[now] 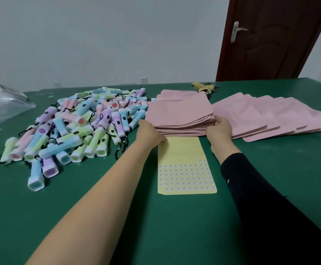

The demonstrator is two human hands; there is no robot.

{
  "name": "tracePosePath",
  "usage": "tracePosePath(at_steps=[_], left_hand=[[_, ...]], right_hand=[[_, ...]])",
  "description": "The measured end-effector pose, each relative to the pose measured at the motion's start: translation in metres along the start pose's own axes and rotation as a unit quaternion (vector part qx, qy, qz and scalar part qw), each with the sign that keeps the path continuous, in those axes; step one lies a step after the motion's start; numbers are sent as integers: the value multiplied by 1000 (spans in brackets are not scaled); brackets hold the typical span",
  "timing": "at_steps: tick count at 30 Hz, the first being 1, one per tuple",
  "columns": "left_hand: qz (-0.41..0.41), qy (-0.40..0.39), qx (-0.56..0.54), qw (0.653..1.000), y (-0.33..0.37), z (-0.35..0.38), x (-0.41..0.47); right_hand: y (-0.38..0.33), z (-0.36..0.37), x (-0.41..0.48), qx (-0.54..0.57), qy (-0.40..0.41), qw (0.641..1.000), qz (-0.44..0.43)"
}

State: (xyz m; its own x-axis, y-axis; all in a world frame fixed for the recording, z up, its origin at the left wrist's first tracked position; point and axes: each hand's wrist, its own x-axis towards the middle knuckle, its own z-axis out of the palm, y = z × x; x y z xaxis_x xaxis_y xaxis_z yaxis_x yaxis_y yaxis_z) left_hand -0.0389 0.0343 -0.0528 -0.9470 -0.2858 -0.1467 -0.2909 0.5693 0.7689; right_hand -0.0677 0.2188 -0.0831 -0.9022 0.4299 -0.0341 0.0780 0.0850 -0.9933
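— Why both hands on the stack of pink bags [178, 113]?
— Squaring it up, I'd say. It sits mid-tabletop [117, 207]. The right hand [220, 131] grips its near right corner and the left hand [150, 131] presses its left side. Whether those fingers curl under, I can't tell.
— And the room?
— Green tabletop, white wall [98, 35], brown door [266, 39] past the far edge.

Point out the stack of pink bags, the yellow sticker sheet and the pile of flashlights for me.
pink bag stack [178, 111], head view, on its top bag.
sticker sheet [182, 150], head view, on its bare yellow upper part.
flashlight pile [79, 131], head view, on a green flashlight mid-pile.
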Motion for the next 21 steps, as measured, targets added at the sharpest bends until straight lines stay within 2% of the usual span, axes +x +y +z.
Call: tracePosePath(at_steps=[3, 10, 15, 21], left_hand=[[38, -2, 8, 999, -6, 3, -4], [51, -6, -10, 999, -19, 4, -3], [32, 19, 32, 999, -27, -5, 1], [57, 80, 75, 992, -36, -12, 0]], right_hand=[[-1, 3, 2, 1, 4, 1000, 0], [-1, 5, 7, -63, -41, 997, -24], [-1, 7, 7, -69, -70, 994, -44], [-2, 7, 4, -86, -82, 991, -58]])
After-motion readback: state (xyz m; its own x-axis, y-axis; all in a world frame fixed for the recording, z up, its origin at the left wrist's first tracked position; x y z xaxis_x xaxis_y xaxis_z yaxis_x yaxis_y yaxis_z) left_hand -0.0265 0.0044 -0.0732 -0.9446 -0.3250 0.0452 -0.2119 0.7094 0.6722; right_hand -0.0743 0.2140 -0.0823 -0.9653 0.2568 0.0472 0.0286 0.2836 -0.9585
